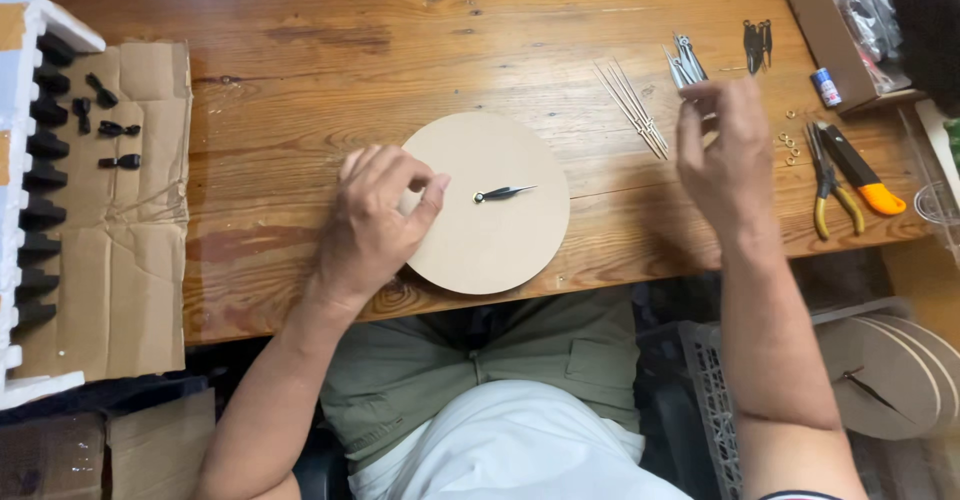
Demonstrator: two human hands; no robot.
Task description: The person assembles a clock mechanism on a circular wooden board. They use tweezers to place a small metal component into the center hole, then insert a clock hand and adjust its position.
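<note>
A round tan clock face lies on the wooden table, with one short black hand fitted at its centre. My left hand rests on the disc's left edge, fingers curled against it. My right hand hovers to the right of the disc, fingers pinched near a bundle of thin metal clock hands; whether it holds one I cannot tell. A second row of thin silver rods lies just left of that hand.
Pliers and an orange-tipped cutter lie at the right, near small brass rings and a cardboard box. Black hands lie beside it. Cardboard with black parts and a foam tray lie left. Finished discs stand below right.
</note>
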